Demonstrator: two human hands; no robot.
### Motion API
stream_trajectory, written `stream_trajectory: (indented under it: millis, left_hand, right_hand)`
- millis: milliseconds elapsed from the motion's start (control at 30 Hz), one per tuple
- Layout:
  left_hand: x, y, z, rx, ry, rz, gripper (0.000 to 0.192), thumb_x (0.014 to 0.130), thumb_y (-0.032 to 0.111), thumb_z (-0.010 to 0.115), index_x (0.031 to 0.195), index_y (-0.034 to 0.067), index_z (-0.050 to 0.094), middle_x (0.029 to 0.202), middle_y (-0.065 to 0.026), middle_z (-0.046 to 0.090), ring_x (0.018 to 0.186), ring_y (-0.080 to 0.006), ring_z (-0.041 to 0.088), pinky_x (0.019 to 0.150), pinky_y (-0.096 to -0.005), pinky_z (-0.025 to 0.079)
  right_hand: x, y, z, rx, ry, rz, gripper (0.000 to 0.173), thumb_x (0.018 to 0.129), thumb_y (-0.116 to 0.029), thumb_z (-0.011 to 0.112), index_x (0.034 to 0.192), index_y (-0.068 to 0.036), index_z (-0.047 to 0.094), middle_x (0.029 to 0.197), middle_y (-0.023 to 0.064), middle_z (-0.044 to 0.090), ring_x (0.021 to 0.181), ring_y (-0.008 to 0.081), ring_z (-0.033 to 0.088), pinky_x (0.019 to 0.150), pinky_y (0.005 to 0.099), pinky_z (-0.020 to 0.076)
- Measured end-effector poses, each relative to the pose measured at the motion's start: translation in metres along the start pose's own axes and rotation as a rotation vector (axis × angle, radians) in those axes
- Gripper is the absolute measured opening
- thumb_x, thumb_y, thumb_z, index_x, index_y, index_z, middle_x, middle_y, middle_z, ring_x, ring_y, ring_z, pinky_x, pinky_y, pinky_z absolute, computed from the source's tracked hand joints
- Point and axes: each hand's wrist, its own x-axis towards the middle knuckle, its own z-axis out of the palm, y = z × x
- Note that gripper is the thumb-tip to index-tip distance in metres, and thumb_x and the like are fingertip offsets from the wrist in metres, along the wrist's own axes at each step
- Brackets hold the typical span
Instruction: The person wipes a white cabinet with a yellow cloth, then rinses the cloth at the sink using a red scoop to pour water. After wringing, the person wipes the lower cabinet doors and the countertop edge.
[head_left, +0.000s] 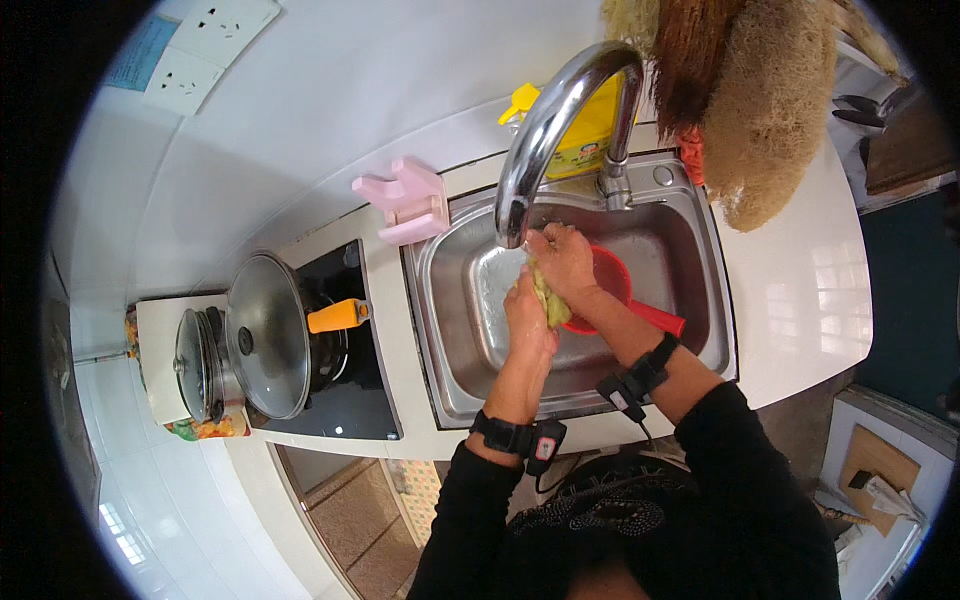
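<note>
Under the spout of the curved chrome faucet, my two hands are pressed together around a soft yellow-green item. Whether it is a leafy vegetable or a cloth cannot be told. My left hand grips it from the left side. From above and to the right, my right hand closes over its upper end. Beneath them, in the stainless steel sink, lies a red plastic ladle with its handle pointing right, partly hidden by my right hand and forearm.
Left of the sink, a lidded pan with an orange handle stands on a black cooktop. A pink plastic rack is behind the sink's left corner. A yellow container sits behind the faucet; loofahs hang at right.
</note>
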Motion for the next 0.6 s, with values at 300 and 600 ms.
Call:
stream_trajectory:
  millis: [300, 600]
  left_hand:
    - [-0.001, 0.001, -0.005, 0.557, -0.105, 0.332, 0.033, 0.091, 0.031, 0.040, 0.108, 0.005, 0.052, 0.101, -0.0067, 0.057, 0.093, -0.0195, 0.057, 0.079, -0.0331, 0.047]
    - [0.003, 0.014, -0.006, -0.452, -0.742, -0.079, 0.035, 0.090, 0.031, 0.043, 0.107, 0.002, 0.052, 0.097, -0.0078, 0.058, 0.087, -0.0200, 0.059, 0.072, -0.0328, 0.049]
  right_hand:
    - [-0.002, 0.007, 0.002, -0.177, -0.050, -0.052, 0.024, 0.079, -0.027, 0.055, 0.075, -0.003, 0.053, 0.066, 0.0183, 0.056, 0.065, 0.0370, 0.056, 0.057, 0.0427, 0.0443]
    - [-0.015, 0.012, 0.005, -0.153, -0.063, -0.221, 0.020, 0.080, -0.027, 0.053, 0.081, -0.007, 0.053, 0.068, 0.0196, 0.059, 0.064, 0.0363, 0.059, 0.058, 0.0478, 0.0457]
